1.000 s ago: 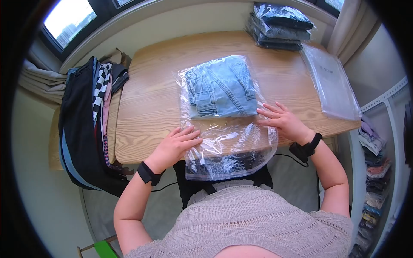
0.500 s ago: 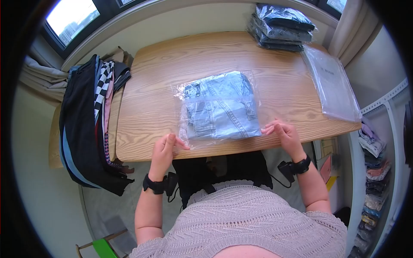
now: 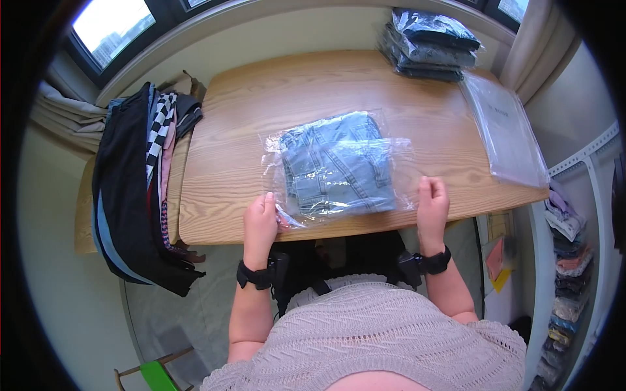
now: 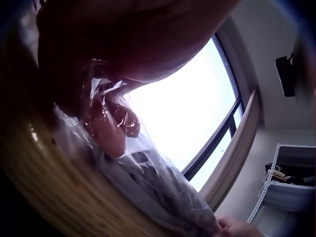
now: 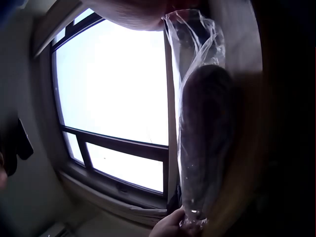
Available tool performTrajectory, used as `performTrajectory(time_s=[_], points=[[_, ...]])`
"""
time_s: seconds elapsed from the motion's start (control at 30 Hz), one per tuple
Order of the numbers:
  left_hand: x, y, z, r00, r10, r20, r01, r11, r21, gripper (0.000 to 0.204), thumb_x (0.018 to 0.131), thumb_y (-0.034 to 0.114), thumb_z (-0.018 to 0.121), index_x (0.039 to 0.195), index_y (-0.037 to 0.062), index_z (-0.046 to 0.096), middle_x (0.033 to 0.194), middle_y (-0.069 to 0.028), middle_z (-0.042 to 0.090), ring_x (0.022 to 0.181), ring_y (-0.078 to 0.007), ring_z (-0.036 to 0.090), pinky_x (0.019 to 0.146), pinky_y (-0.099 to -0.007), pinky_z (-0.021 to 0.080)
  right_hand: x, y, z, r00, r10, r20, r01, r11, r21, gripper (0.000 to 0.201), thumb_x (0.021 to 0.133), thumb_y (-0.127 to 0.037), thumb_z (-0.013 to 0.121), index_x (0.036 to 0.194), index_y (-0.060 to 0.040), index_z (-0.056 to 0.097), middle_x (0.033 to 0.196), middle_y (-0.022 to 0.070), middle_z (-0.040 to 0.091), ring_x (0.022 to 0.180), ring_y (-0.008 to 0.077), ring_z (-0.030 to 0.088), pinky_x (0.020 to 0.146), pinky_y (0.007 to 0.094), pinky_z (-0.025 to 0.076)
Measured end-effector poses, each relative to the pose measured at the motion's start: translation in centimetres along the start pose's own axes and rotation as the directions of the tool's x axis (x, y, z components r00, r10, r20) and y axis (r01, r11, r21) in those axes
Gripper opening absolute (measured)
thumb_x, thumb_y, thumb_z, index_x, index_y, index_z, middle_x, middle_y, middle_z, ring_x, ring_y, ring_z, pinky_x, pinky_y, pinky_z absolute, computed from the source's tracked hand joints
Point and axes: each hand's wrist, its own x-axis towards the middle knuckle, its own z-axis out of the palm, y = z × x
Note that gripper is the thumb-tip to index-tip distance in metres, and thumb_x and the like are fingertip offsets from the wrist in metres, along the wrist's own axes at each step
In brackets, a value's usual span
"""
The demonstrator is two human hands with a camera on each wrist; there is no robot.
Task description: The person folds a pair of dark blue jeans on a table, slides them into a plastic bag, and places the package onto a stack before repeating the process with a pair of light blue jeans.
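Note:
Folded light-blue denim jeans [image 3: 339, 173] lie inside a clear plastic bag [image 3: 401, 153] near the table's front edge. The bag's loose flap is turned back across the jeans, its edge sticking out on the right. At the near left corner, my left hand [image 3: 261, 221] grips the plastic; the left wrist view shows its fingertips [image 4: 111, 138] through the crinkled film. My right hand [image 3: 433, 208] has curled fingers and pinches the bag's right side. In the right wrist view, plastic [image 5: 197, 37] stretches up to that hand, and the left hand [image 5: 170, 224] holds the far end.
A stack of bagged folded garments [image 3: 433, 45] stands at the back right. In front of it lies a pile of flat clear bags [image 3: 508, 130]. Trousers and other clothes [image 3: 130, 189] hang over a surface at the left. A shelf rack [image 3: 580, 163] with clothes stands right.
The bag and jeans have come nearer the front edge, and the flap that hung over it now lies folded across the jeans. Both hands went from lying flat on the plastic to gripping its sides.

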Motion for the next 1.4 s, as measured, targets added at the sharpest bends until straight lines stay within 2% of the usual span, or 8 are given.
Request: performTrajectory(time_s=[0.07, 0.2, 0.33, 0.47, 0.53, 0.63, 0.77, 1.4], points=[[0.1, -0.1, -0.1, 1.000, 0.012, -0.011, -0.012, 1.000, 0.021, 0.036, 0.099, 0.023, 0.042, 0.072, 0.0006, 0.051, 0.054, -0.0072, 0.055, 0.044, -0.0133, 0.055, 0.042, -0.0268, 0.043, -0.8, -1.6, 0.7, 0.964, -0.186, -0.192, 0.179, 0.982, -0.055, 0.017, 0.093, -0.017, 0.054, 0.091, -0.0011, 0.060, 0.088, 0.0091, 0.061, 0.078, 0.0149, 0.055, 0.070, 0.0287, 0.044], [0.1, -0.2, -0.1, 0.998, 0.066, -0.024, -0.064, 0.995, 0.077, 0.035, 0.099, 0.022, 0.041, 0.073, 0.0004, 0.051, 0.054, -0.0071, 0.055, 0.044, -0.0135, 0.055, 0.041, -0.0270, 0.043, -2.9, -5.7, 3.2, 0.652, -0.649, 0.392, 0.744, 0.648, -0.165, 0.031, 0.088, -0.018, 0.057, 0.118, -0.0071, 0.057, 0.120, 0.0130, 0.058, 0.114, 0.0295, 0.052, 0.098, 0.0417, 0.037], [0.2, -0.6, -1.0, 1.000, 0.016, -0.007, -0.016, 0.997, -0.074, 0.032, 0.097, 0.022, 0.048, 0.074, -0.0001, 0.052, 0.054, -0.0072, 0.055, 0.042, -0.0132, 0.054, 0.040, -0.0262, 0.042, -1.9, -4.5, 6.6, 0.637, -0.575, 0.513, 0.771, 0.475, -0.424, 0.036, 0.087, -0.024, 0.058, 0.121, -0.0143, 0.058, 0.129, 0.0123, 0.054, 0.124, 0.0293, 0.045, 0.104, 0.0472, 0.030], [-2.4, 3.6, -1.9, 0.947, 0.172, -0.271, -0.045, 0.907, 0.419, 0.026, 0.086, 0.017, 0.064, 0.100, -0.0027, 0.055, 0.091, -0.0172, 0.062, 0.078, -0.0263, 0.062, 0.067, -0.0375, 0.047, -0.7, -4.5, 6.4, 0.630, -0.500, 0.594, 0.769, 0.512, -0.384, 0.038, 0.088, -0.030, 0.057, 0.123, -0.0173, 0.058, 0.133, 0.0152, 0.050, 0.127, 0.0316, 0.042, 0.104, 0.0506, 0.030], [-3.1, 5.4, -1.7, 0.809, 0.580, -0.098, -0.421, 0.687, 0.592, 0.027, 0.085, 0.013, 0.062, 0.108, -0.0005, 0.056, 0.111, -0.0186, 0.059, 0.099, -0.0297, 0.059, 0.082, -0.0372, 0.046, -0.8, -4.3, 6.6, 0.619, -0.496, 0.609, 0.778, 0.495, -0.387, 0.038, 0.087, -0.030, 0.058, 0.123, -0.0169, 0.058, 0.133, 0.0153, 0.050, 0.127, 0.0317, 0.043, 0.103, 0.0508, 0.030], [-2.5, 8.0, 1.6, 0.631, 0.669, 0.392, -0.763, 0.446, 0.467, 0.038, 0.087, 0.018, 0.060, 0.121, 0.0042, 0.053, 0.127, -0.0176, 0.052, 0.121, -0.0320, 0.048, 0.097, -0.0407, 0.039, -1.0, -4.7, 6.8, 0.615, -0.508, 0.603, 0.783, 0.483, -0.392, 0.038, 0.087, -0.030, 0.058, 0.122, -0.0159, 0.058, 0.132, 0.0150, 0.051, 0.127, 0.0311, 0.043, 0.103, 0.0507, 0.030], [1.6, 6.3, 4.1, 0.573, 0.507, 0.644, -0.780, 0.097, 0.618, 0.060, 0.091, 0.043, 0.051, 0.142, 0.0174, 0.035, 0.147, -0.0146, 0.032, 0.137, -0.0319, 0.029, 0.107, -0.0516, 0.025, -0.1, -4.2, 6.3, 0.572, -0.488, 0.660, 0.813, 0.445, -0.376, 0.040, 0.089, -0.036, 0.054, 0.124, -0.0165, 0.057, 0.134, 0.0150, 0.049, 0.130, 0.0308, 0.039, 0.105, 0.0536, 0.026], [4.1, 3.8, 4.1, 0.686, 0.231, 0.690, -0.723, 0.320, 0.612, 0.065, 0.090, 0.053, 0.045, 0.144, 0.0179, 0.033, 0.152, -0.0164, 0.020, 0.140, -0.0393, 0.015, 0.109, -0.0599, 0.014, 3.0, -2.9, 6.3, 0.558, -0.266, 0.786, 0.745, 0.578, -0.333, 0.044, 0.090, -0.043, 0.051, 0.131, -0.0276, 0.053, 0.146, 0.0118, 0.036, 0.136, 0.0346, 0.030, 0.107, 0.0582, 0.021]])
